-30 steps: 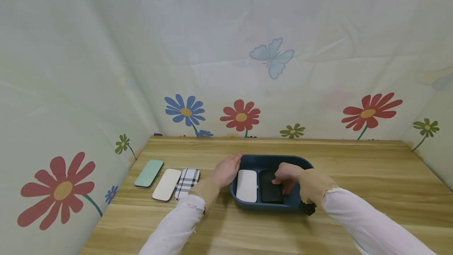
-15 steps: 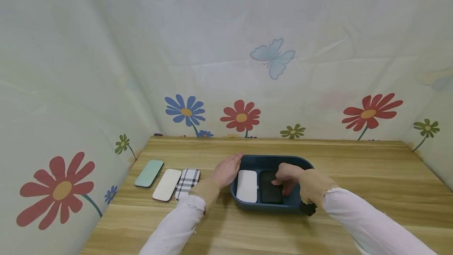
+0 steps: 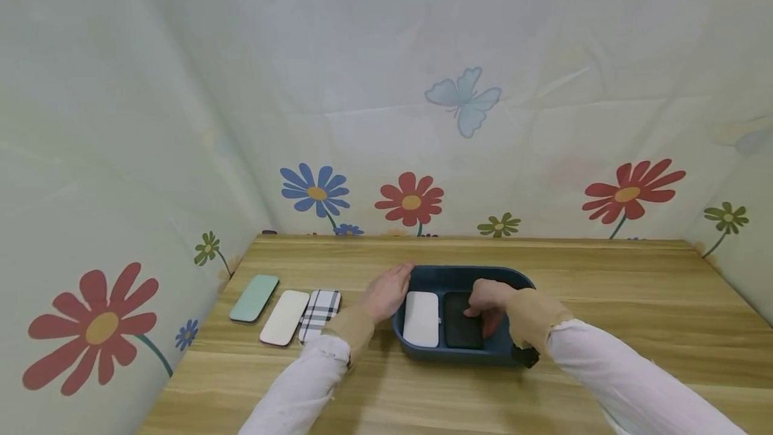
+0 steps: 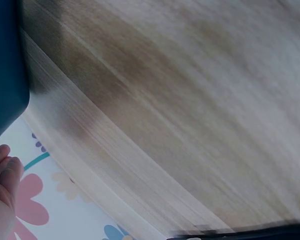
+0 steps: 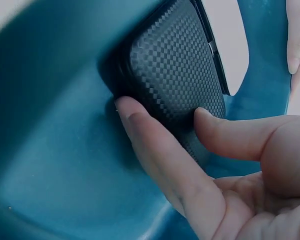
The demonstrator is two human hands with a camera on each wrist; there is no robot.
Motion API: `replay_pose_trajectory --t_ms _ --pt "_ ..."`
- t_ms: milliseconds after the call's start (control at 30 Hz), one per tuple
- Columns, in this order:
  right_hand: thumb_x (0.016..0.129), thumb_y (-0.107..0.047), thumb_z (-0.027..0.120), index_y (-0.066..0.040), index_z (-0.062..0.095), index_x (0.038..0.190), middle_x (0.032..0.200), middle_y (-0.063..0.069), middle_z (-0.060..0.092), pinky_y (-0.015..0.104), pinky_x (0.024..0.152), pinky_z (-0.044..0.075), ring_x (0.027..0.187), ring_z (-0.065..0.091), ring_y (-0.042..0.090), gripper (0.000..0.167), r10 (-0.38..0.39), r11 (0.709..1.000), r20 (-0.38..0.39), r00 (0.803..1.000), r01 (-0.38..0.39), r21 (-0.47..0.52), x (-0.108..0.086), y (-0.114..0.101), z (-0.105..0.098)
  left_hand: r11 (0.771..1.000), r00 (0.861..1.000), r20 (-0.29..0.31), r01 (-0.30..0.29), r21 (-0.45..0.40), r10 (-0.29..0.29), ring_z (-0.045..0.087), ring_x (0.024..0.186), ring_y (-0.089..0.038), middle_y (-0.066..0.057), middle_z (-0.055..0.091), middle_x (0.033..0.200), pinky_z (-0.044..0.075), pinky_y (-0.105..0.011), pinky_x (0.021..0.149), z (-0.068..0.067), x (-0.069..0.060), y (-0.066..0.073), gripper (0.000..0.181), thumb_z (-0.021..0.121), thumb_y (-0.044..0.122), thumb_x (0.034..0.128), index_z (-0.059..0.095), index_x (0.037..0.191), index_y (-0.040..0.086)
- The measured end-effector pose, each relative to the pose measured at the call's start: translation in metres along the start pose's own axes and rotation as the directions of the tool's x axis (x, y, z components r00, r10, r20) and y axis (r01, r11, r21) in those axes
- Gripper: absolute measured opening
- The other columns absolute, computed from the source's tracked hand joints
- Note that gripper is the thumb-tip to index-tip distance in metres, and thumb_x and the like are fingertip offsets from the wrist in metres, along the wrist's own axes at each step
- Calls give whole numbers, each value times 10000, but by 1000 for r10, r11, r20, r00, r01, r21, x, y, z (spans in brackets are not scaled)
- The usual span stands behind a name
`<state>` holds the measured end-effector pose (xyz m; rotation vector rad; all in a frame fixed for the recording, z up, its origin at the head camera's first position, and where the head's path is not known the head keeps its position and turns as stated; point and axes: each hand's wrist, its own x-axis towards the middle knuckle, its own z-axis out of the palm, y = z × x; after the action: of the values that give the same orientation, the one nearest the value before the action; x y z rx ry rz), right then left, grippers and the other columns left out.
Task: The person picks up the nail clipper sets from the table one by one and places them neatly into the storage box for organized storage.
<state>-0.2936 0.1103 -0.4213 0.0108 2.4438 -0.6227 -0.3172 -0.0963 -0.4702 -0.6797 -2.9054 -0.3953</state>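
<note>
Black case (image 3: 460, 329): inside the blue tray (image 3: 459, 357), on the tray floor, to the right of the white case (image 3: 421, 319); woven top face upward. Appears flat; whether its right edge is raised cannot be told.
Right hand (image 3: 492, 296): pinching the black case at its right edge, thumb on the top face, finger low along the side, as the right wrist view shows.
Left hand (image 3: 386, 293): against the tray's left end, fingers fairly straight and near the far rim; holds no loose item. Pressure on the tray cannot be told.
White case: flat in the tray's left part, not touched by either hand; a narrow gap with a small clasp-like piece between it and the black case.
Off-tray cases: mint case (image 3: 255, 299), cream case (image 3: 284, 318) and plaid case (image 3: 320, 314) on the table (image 3: 628, 368), left of the tray; contact between cream and plaid not determinable.
Grip, advised: thumb and finger directly opposed near mid-edge; moderate force, since the case looks rigid and its textured face should resist slipping.
Alignment, advised: case level and parallel to the white one; any adjustment small, so the pair do not knock.
Bracing, advised: left palm firm against the tray wall, countering sideways push from the right.
Risk: fingertips cramped between case and tray wall; withdraw them straight upward.
</note>
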Motion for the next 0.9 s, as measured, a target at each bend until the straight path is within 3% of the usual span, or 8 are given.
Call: replay_pose_trajectory --t_ms 233,500,900 --pt "861 -159 558 64 603 771 591 155 640 291 539 536 550 653 217 244 9 1000 -12 1000 -10 -26 -1 -1 -1 1000 1000 -6 -10 -1 10 468 1189 -183 -72 484 1305 378 -331 990 -1 0 0 391 352 224 958 401 1324 94" --pt "809 -180 628 46 595 845 617 147 640 301 531 535 547 648 215 232 -11 1000 -108 994 10 -7 -7 2 -3 1000 1000 4 -16 -13 16 469 1187 -192 -86 486 1301 381 -332 987 -2 -1 0 388 345 211 960 409 1316 72" --pt "839 -157 576 52 605 829 618 135 643 309 550 538 523 633 189 211 -104 987 -150 983 121 108 -19 10 -18 1000 1000 2 -10 -19 10 472 1185 -186 -79 484 1304 389 -330 980 -2 -1 1 388 347 216 960 404 1321 85"
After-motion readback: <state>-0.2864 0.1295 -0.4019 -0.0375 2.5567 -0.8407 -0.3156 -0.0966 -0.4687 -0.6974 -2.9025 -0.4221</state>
